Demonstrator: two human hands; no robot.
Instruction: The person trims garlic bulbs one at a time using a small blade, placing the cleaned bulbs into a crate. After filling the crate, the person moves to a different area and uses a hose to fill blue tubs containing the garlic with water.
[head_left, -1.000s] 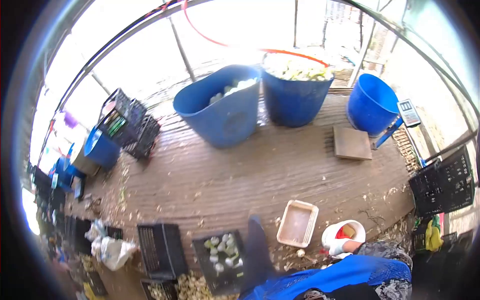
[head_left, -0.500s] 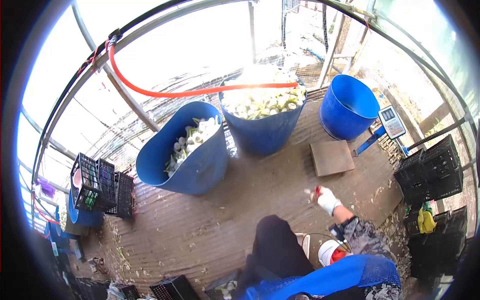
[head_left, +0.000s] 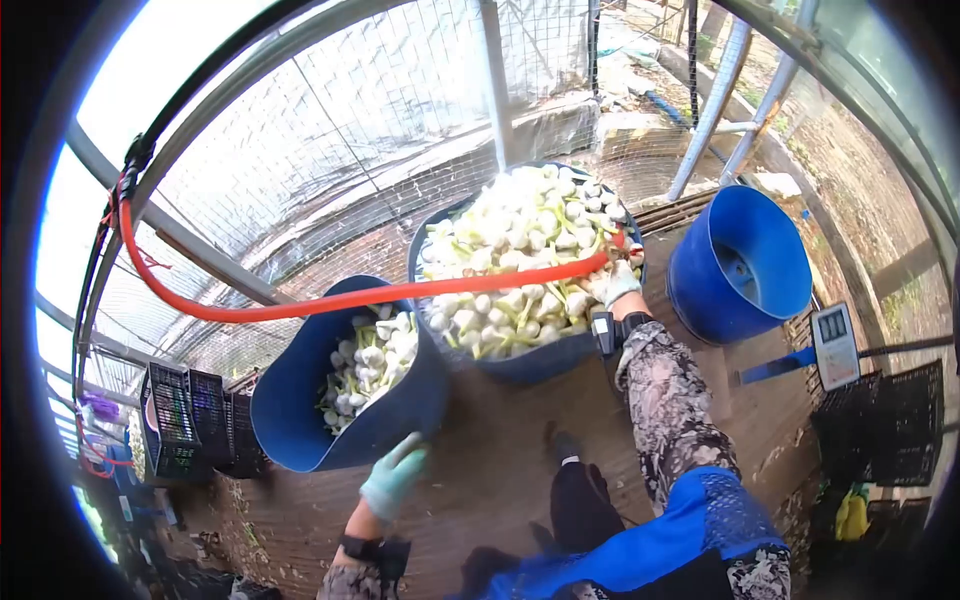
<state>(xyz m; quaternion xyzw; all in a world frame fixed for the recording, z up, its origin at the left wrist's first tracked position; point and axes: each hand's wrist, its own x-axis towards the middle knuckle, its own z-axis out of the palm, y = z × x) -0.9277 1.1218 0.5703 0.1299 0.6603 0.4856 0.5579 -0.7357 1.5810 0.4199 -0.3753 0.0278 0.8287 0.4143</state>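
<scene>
My right hand [head_left: 617, 285], in a white glove, reaches to the right edge of a heaped blue tub [head_left: 530, 368]. Its fingers are closed around a small red-handled tool [head_left: 618, 241], whose kind is partly hidden among the bulbs. White garlic bulbs [head_left: 510, 225] with green stems fill that tub. A red hose [head_left: 380, 294] crosses over them, its end beside my right fingers. In a pale glove, my left hand [head_left: 395, 476] hangs open below a second blue tub [head_left: 300, 400], somewhat blurred. That tub also holds garlic.
A third blue tub [head_left: 690, 270] stands at the right, beside a scale display [head_left: 834, 345]. Black crates [head_left: 880, 425] are stacked at the far right, others [head_left: 190, 415] at the left. Mesh and metal posts [head_left: 497, 90] bound the far side.
My view has moved closer to the tubs. My right hand has gone from above the floor near the scale to the heaped garlic. My left hand has come into view.
</scene>
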